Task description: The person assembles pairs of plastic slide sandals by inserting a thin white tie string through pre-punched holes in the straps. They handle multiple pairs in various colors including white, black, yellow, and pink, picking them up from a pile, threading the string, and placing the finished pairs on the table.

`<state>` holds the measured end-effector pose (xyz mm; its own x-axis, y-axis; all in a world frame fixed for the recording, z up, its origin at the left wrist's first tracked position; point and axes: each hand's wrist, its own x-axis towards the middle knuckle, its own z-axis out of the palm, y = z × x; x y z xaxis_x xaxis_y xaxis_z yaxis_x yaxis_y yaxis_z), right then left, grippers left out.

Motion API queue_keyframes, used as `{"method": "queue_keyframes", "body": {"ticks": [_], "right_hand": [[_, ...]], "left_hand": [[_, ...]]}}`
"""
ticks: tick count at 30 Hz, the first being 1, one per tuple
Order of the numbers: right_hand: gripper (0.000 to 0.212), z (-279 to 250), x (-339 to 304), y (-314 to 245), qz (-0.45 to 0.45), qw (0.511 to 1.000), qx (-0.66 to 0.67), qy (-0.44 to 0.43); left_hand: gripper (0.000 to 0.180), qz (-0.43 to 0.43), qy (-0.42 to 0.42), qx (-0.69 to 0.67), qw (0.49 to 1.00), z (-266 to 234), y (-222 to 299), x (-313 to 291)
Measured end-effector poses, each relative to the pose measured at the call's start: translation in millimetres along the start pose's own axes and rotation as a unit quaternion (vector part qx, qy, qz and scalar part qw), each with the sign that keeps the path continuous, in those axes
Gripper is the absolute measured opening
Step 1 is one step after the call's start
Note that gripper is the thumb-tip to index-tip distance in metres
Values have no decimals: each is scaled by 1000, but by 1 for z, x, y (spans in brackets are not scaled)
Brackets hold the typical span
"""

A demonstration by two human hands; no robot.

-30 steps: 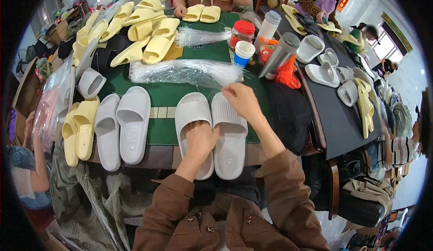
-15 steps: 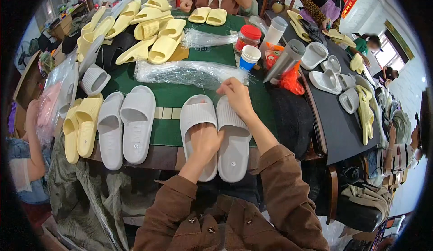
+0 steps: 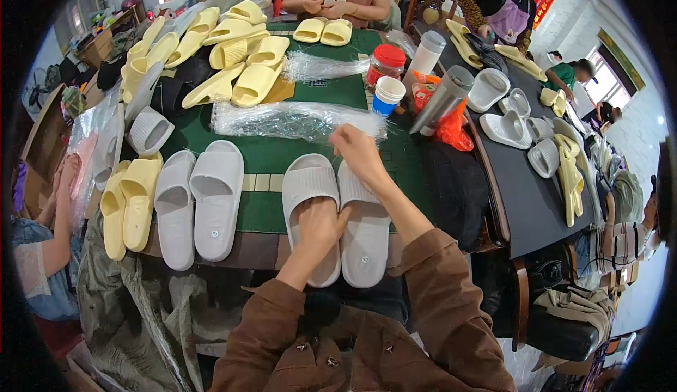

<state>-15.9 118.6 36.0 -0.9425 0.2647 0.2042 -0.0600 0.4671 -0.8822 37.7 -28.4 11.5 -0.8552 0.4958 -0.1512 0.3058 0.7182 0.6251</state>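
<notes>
A pair of grey slide slippers with ribbed straps lies side by side at the table's near edge, soles down. My left hand (image 3: pixel 319 228) reaches under the strap of the left slipper (image 3: pixel 310 180); its fingers are mostly hidden and its thumb lies against the inner side of the right slipper (image 3: pixel 365 244). Over that one's toe end, my right hand (image 3: pixel 356 151) is closed in a pinch. Whatever its fingertips hold is too fine to make out. Just beyond lies a bundle of thin clear plastic strands (image 3: pixel 282 120).
Left stand another grey pair (image 3: pixel 216 201) and a yellow pair (image 3: pixel 141 201); several yellow slippers (image 3: pixel 257 78) pile behind. A paper cup (image 3: pixel 388 96), red-lidded jar (image 3: pixel 386 66) and steel flask (image 3: pixel 444 99) stand right of the strands. Other people work around the tables.
My right hand has shifted slightly left over the slipper's toe end. My left hand stays in the left slipper. The person opposite has brought both hands together in front of the chest.
</notes>
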Motion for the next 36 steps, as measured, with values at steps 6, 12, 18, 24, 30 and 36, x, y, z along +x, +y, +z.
{"method": "queue_keyframes", "body": {"ticks": [6,12,18,24,30,36], "right_hand": [[21,-17,-21,12,-3,998,22,59],[24,-18,-27,15,-55,994,76,51],[23,-11,-27,16,-60,990,122,30],[20,-14,-29,30,-42,990,120,61],[23,-9,-27,38,-66,972,220,49],[16,0,-21,42,-31,951,303,59]], "left_hand": [[43,226,291,102,924,2,-2,-41],[28,252,261,-37,931,-42,3,-15],[21,217,96,-221,946,-37,-2,74],[16,175,59,-272,944,-36,-4,86],[13,141,64,-409,899,-34,-13,86],[15,135,81,-375,913,-28,-32,90]]}}
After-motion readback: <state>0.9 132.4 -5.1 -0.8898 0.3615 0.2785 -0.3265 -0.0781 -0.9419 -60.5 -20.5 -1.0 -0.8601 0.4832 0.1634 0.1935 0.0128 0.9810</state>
